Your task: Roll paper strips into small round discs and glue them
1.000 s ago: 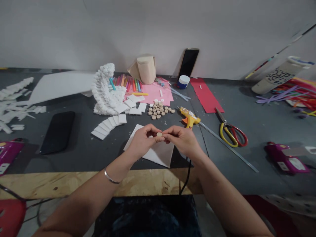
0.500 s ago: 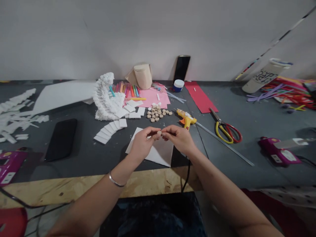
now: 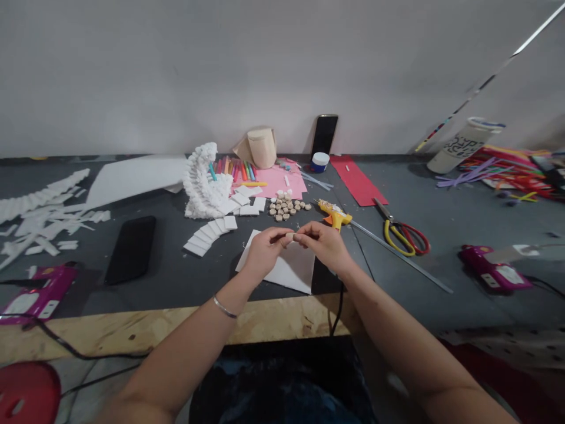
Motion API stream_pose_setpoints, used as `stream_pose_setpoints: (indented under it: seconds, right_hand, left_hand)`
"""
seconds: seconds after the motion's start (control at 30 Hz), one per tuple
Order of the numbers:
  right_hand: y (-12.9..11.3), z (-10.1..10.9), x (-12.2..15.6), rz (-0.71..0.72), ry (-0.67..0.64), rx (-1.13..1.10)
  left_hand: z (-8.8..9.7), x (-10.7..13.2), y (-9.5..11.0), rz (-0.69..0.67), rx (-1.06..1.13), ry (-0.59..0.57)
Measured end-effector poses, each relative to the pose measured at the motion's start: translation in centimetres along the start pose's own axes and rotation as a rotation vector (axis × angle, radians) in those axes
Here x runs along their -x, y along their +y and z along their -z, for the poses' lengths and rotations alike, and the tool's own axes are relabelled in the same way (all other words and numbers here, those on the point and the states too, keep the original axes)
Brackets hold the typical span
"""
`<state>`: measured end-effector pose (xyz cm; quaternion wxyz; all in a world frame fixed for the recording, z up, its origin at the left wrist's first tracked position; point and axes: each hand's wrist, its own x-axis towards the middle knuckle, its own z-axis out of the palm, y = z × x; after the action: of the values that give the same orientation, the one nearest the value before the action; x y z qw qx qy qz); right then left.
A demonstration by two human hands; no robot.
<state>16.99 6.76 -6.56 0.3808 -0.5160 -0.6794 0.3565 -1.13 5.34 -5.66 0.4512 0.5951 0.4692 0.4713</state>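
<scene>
A small beige disc [image 3: 290, 235] is pinched between the fingertips of my left hand [image 3: 263, 254] and my right hand [image 3: 325, 244]. Both hands are closed and meet over a white foam sheet [image 3: 291, 271] lying near the table's front edge. Just beyond them sits a pile of similar beige pieces [image 3: 282, 209], with a few white ones at its back. A yellow glue gun [image 3: 335, 215] lies by my right hand, a long clear glue stick [image 3: 397, 253] reaching out behind it. Overlapping white foam squares [image 3: 207, 232] lie to the left of my left hand.
Red-and-yellow-handled scissors [image 3: 399, 235] lie to the right. At left are a black phone [image 3: 131, 250] and white foam strips [image 3: 35, 229]. A white textured piece [image 3: 205, 188], pink paper [image 3: 286, 179], a tape roll [image 3: 262, 147] and a leaning phone [image 3: 324, 135] stand or lie farther back. Purple power strips [image 3: 494, 268] flank the workspace.
The camera view has shifted slightly, so the table's contents appear farther right on the left side and a little lower at the back. Both hands keep their pinch on the disc.
</scene>
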Motion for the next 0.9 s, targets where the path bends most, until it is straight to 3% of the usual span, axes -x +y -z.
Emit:
stream_pose_setpoints:
  seconds: [0.13, 0.23, 0.33, 0.53, 0.73, 0.9]
  right_hand:
    - [0.1, 3.6, -0.4, -0.054, 0.089, 0.281]
    - [0.2, 6.2, -0.6, -0.268, 0.106, 0.662]
    - [0.3, 6.6, -0.9, -0.476, 0.013, 0.832]
    - [0.9, 4.6, -1.9, -0.560, 0.054, 0.704]
    - [2.0, 5.0, -1.5, -0.485, 0.136, 0.477]
    - [3.4, 5.7, 0.0, -0.362, 0.248, 0.157]
  left_hand:
    - [0.3, -0.5, 0.3, 0.198, 0.321, 0.030]
    - [0.5, -0.9, 0.3, 0.264, 0.559, 0.035]
    - [0.5, -1.0, 0.1, 0.317, 0.726, 0.011]
    - [1.0, -1.2, -0.5, 0.361, 0.829, -0.014]
    - [1.4, -1.4, -1.1, 0.352, 0.902, -0.026]
    - [1.3, -1.4, -1.6, 0.338, 0.956, -0.046]
